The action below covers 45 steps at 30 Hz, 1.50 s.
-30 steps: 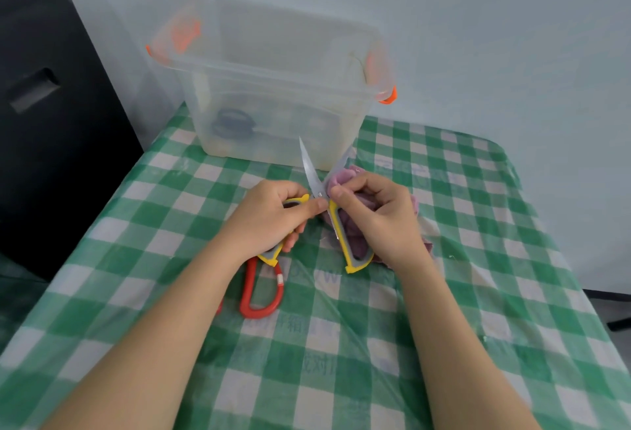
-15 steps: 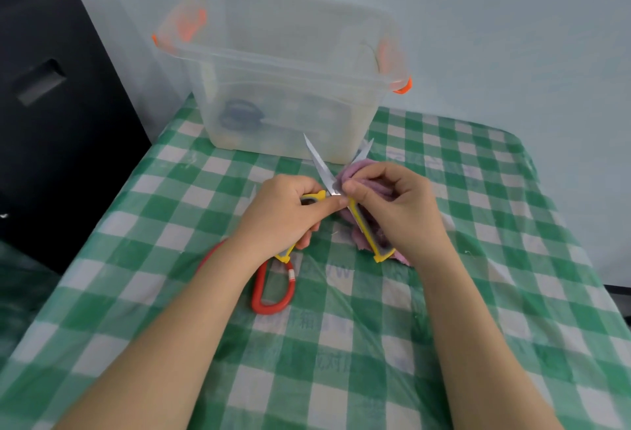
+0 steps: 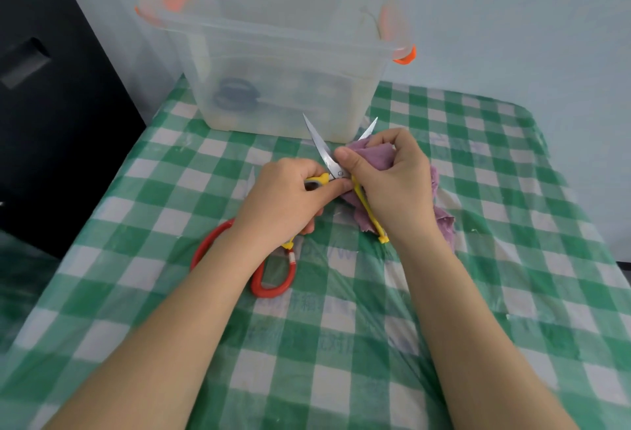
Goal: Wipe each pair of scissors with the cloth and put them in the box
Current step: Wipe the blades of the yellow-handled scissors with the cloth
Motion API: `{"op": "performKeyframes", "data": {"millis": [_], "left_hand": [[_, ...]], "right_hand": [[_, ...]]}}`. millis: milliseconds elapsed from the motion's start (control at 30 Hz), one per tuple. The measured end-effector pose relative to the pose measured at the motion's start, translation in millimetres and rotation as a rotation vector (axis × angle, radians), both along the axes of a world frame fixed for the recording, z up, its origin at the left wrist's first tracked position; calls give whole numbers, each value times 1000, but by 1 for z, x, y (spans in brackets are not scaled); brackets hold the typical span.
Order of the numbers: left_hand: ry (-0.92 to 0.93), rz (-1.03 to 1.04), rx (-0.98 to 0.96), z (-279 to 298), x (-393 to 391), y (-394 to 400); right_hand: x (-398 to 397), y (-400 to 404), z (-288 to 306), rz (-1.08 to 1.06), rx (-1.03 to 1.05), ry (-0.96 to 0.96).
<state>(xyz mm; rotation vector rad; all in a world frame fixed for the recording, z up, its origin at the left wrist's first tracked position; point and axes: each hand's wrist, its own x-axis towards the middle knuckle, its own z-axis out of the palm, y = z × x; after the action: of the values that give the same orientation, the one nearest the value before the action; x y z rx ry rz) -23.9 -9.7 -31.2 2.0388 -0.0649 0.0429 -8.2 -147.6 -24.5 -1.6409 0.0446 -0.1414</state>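
- Yellow-handled scissors (image 3: pixel 327 163): blades spread apart, held over the checked tablecloth (image 3: pixel 341 344), just in front of the box (image 3: pixel 273 64).
- Left hand (image 3: pixel 283 201): grips 1 yellow handle.
- Right hand (image 3: pixel 392 184): clutches the purple cloth (image 3: pixel 375 156) around 1 blade.
- Red-handled scissors (image 3: pixel 273 279): lying on the tablecloth beneath the left wrist.
- Box: translucent, dark scissors (image 3: pixel 235 95) inside.

Box (image 3: pixel 273 64) (open-topped) right behind hands (image 3: pixel 341 187)
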Motion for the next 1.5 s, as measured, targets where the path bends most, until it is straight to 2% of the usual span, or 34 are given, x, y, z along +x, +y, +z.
{"op": "performKeyframes", "data": {"millis": [167, 333, 467, 533, 667, 900, 1000, 1100, 1300, 1500], "left_hand": [[-11, 8, 2, -2, -1, 0], [14, 16, -13, -3, 2, 3], [27, 4, -19, -4, 5, 5], [27, -2, -31, -4, 5, 5], [44, -15, -93, -3, 5, 5], [36, -24, -75, 1, 3, 2], [25, -12, -40, 1, 1, 2], [2, 0, 7, 1, 0, 2], [-79, 11, 75, 0, 0, 1], [-77, 15, 85, 2, -1, 2]], "right_hand": [[2, -9, 1, 77, -76, -4], [0, -19, 5, 209, 20, 59], [2, -31, 3, 265, -45, 105], [2, -31, 3, 289, -14, 115], [3, -29, 0, 252, -18, 92], [3, -29, -1, 199, 189, 133], [0, -25, 0, 222, 71, 130], [-1, -15, 0, 79, -64, 54], [-6, -4, 7, 16, 85, 107], [-2, -9, 9, 130, 215, 170]]}}
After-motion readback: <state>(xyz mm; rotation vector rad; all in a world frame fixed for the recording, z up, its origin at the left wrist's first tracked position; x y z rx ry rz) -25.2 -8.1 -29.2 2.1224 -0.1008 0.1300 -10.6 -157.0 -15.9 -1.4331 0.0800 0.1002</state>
